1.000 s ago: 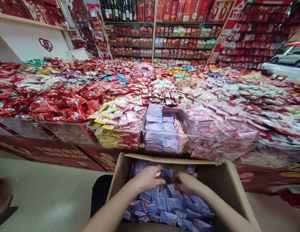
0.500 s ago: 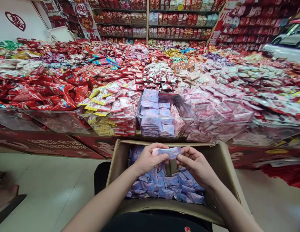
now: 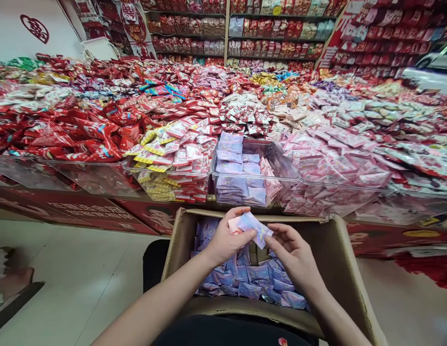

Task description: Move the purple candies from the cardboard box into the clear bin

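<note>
Holding purple packet (image 3: pixel 255 229) above open cardboard box (image 3: pixel 364 283) | left hand (image 3: pixel 229 238): thumb and fingers closed on it, pink packet (image 3: pixel 235 225) beneath | right hand (image 3: pixel 293 254): fingertips at its right end | box: purple packets (image 3: pixel 252 290) inside | beyond: clear bin (image 3: pixel 281 163), purple stacks left, pink right

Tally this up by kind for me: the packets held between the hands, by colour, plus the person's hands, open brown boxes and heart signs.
Lavender packet: 1
Pink packet, partly hidden: 1
Hands: 2, left hand and right hand
Open brown box: 1
Heart sign: 1
Total: 6
</note>
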`<state>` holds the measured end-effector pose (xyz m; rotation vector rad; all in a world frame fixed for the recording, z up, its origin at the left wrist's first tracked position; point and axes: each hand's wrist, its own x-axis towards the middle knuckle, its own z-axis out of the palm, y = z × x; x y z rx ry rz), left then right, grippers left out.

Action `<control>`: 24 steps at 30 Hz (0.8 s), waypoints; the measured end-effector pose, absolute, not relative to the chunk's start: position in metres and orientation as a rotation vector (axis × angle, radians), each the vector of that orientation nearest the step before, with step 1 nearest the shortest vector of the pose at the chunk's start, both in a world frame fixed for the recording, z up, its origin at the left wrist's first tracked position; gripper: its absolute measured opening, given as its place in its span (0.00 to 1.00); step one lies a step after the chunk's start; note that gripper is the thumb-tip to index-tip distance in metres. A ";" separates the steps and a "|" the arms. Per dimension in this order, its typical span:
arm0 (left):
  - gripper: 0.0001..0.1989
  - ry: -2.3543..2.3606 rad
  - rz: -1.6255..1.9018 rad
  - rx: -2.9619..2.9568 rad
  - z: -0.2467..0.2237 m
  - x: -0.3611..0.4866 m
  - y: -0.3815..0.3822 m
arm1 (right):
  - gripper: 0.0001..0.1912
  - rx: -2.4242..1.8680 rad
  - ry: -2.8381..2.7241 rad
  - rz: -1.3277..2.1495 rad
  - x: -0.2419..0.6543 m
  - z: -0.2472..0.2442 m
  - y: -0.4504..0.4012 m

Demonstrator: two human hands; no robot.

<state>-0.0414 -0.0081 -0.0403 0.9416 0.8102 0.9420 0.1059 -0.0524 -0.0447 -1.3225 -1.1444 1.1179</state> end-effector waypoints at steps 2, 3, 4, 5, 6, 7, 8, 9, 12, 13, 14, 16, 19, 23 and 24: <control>0.31 0.792 0.948 0.914 -0.040 -0.042 -0.008 | 0.12 -1.321 -1.143 1.201 0.104 -0.048 -0.052; 0.28 0.793 0.945 0.897 -0.041 -0.042 -0.008 | 0.11 -1.336 -1.185 1.211 0.104 -0.049 -0.052; 0.25 0.801 0.938 0.889 -0.041 -0.042 -0.008 | 0.10 -1.357 -1.245 1.189 0.104 -0.049 -0.053; 0.22 0.804 0.928 0.895 -0.041 -0.043 -0.008 | 0.10 -1.384 -1.318 1.133 0.105 -0.048 -0.054; 0.20 0.793 0.911 0.917 -0.041 -0.043 -0.008 | 0.11 -1.408 -1.396 1.041 0.107 -0.047 -0.054; 0.19 0.774 0.892 0.954 -0.041 -0.043 -0.008 | 0.14 -1.427 -1.473 0.926 0.108 -0.045 -0.055; 0.19 0.757 0.881 1.000 -0.041 -0.043 -0.009 | 0.17 -1.439 -1.547 0.809 0.109 -0.042 -0.054; 0.19 0.753 0.880 1.055 -0.043 -0.043 -0.010 | 0.19 -1.445 -1.625 0.718 0.109 -0.039 -0.054; 0.21 0.811 0.903 1.268 -0.049 -0.041 -0.016 | 0.20 -1.449 -1.807 0.638 0.105 -0.033 -0.051; 0.23 0.826 0.909 1.341 -0.052 -0.040 -0.018 | 0.19 -1.465 -1.817 0.648 0.102 -0.033 -0.050; 0.25 0.822 0.910 1.398 -0.055 -0.039 -0.020 | 0.19 -1.488 -1.804 0.655 0.100 -0.034 -0.050; 0.29 0.766 0.918 1.440 -0.058 -0.038 -0.023 | 0.20 -1.542 -1.761 0.646 0.097 -0.036 -0.050; 0.30 0.619 0.955 1.375 -0.054 -0.036 -0.025 | 0.17 -1.574 -1.737 0.599 0.099 -0.036 -0.052; 0.25 0.564 1.085 1.314 -0.048 -0.038 -0.023 | 0.13 -1.459 -1.837 0.545 0.111 0.001 -0.042; 0.24 0.589 1.114 1.305 -0.048 -0.039 -0.022 | 0.12 -1.423 -1.880 0.478 0.114 0.019 -0.034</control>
